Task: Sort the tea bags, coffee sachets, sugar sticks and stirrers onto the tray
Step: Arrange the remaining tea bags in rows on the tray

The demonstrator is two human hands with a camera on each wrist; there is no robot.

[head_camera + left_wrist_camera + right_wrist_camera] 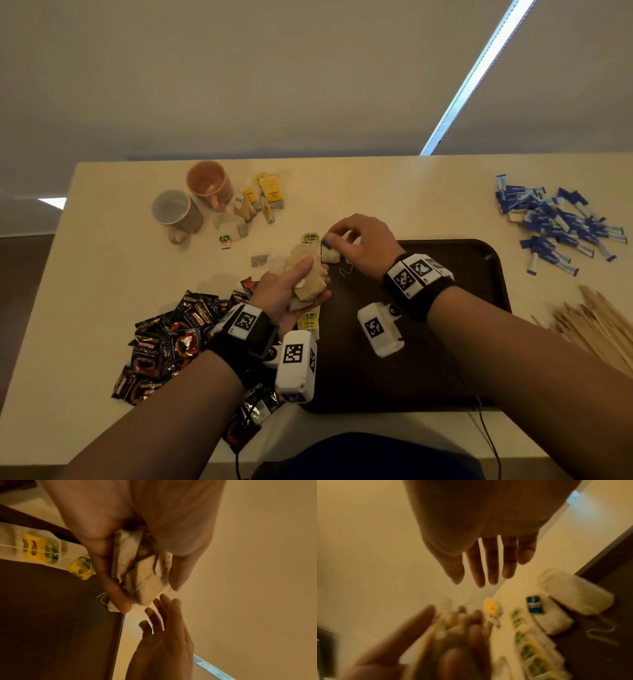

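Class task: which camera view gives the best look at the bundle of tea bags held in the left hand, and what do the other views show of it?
The left wrist view: the bundle of pale paper tea bags fills the centre, sharp, with the left hand curled round it. The head view shows the same bundle smaller, thumb across it, beside the dark brown tray. The right wrist view shows it only as a blur.

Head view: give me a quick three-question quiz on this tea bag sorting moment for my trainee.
1. True or false: the left hand grips a bundle of tea bags.
2. Where do the sugar sticks lie? A) on the tray B) on the table, right of the tray C) inside a mug
3. Fill in: beside the tray's left edge lies a pile of coffee ____.

Key: 1 true; 2 B; 3 sachets.
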